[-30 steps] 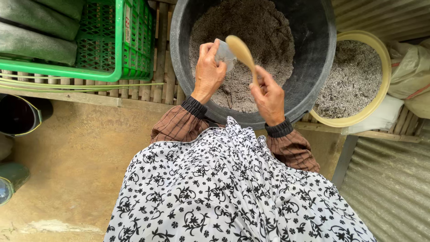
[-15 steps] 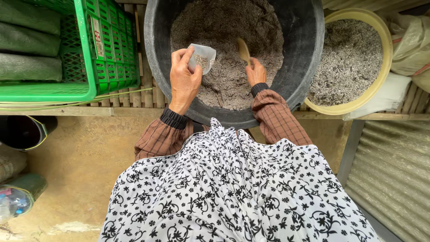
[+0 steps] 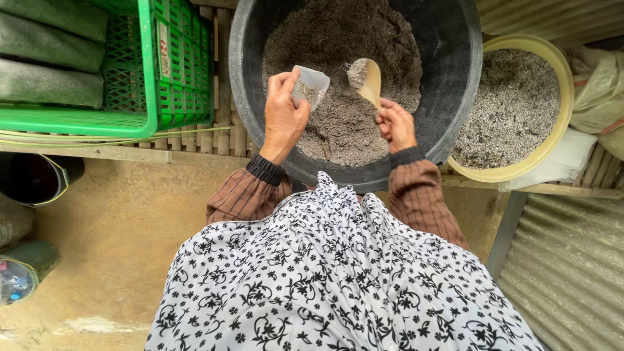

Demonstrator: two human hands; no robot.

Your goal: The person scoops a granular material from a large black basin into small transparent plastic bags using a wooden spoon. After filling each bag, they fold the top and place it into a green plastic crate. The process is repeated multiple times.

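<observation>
holding small clear cup (image 3: 311,84) in left hand (image 3: 284,114) fingers | right hand (image 3: 395,125) fingers gripping loaded wooden spoon (image 3: 368,79) beside it

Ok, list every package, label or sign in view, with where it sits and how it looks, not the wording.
Label: narrow upright strip, pale with red print, on the green crate, upper left.
Small clear plastic bag: held open in the left hand over the black tub.
Pale sack: crumpled, far right edge.
No screens or signs.

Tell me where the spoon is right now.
In the head view the spoon is held in the right hand over the black tub, carrying some grey mix, just right of the small clear bag in the left hand.
</observation>
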